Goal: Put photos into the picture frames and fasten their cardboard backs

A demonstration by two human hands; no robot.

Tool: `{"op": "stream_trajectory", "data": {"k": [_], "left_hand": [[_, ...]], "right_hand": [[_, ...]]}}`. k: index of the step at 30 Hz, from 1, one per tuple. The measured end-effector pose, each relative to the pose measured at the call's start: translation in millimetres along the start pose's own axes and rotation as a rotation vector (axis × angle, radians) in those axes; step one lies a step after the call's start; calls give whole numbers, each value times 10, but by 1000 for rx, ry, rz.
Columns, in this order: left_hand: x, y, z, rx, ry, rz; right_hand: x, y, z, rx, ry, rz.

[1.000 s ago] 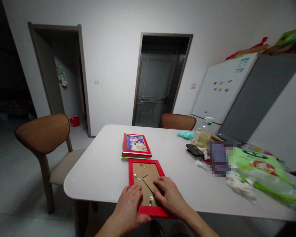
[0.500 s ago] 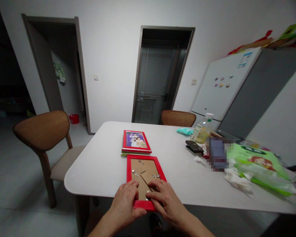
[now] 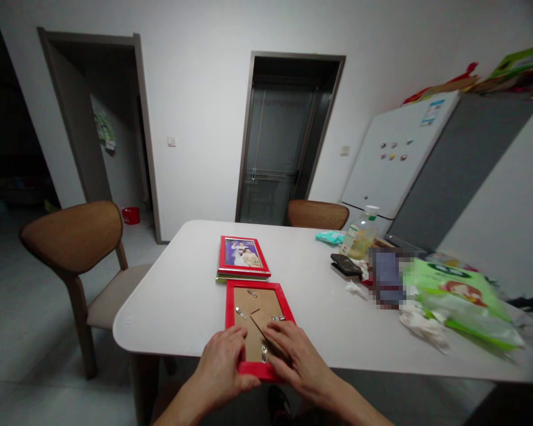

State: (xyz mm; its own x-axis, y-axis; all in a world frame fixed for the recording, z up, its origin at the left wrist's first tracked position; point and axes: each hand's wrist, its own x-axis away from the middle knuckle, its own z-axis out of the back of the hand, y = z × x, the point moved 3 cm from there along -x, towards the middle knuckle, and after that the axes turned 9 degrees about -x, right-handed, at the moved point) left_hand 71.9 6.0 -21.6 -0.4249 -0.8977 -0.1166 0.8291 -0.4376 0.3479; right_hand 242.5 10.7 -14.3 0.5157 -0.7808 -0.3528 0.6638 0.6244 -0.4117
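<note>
the left hand point(image 3: 222, 362) is grasping the red frame point(image 3: 260, 300), likely steadying it backing-up at the table's point(image 3: 173, 296) near edge, while the right hand's point(image 3: 299, 358) fingers are curling over its backing, possibly pinching something, i can't tell.

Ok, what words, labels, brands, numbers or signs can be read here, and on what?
Nothing can be read with certainty.
Green package: pale characters in a dark oval, too blurred.
Bottle: label print too small.
Fridge: sticker print too small.
Red picture frame: no text visible on its back.
</note>
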Motion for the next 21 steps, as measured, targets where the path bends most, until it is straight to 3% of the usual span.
{"op": "stream_trajectory", "data": {"k": [2, 5, 16, 21], "left_hand": [[2, 3, 12, -6, -8, 4], [7, 3, 12, -26, -13, 8], [17, 4, 3, -25, 20, 6], [19, 16, 25, -6, 9, 38]], "right_hand": [[-51, 142, 14, 70, 100, -162], [-128, 266, 15, 149, 122, -297], [-176, 391, 3, 54, 182, -318], [-259, 487, 21, 73, 121, -347]]}}
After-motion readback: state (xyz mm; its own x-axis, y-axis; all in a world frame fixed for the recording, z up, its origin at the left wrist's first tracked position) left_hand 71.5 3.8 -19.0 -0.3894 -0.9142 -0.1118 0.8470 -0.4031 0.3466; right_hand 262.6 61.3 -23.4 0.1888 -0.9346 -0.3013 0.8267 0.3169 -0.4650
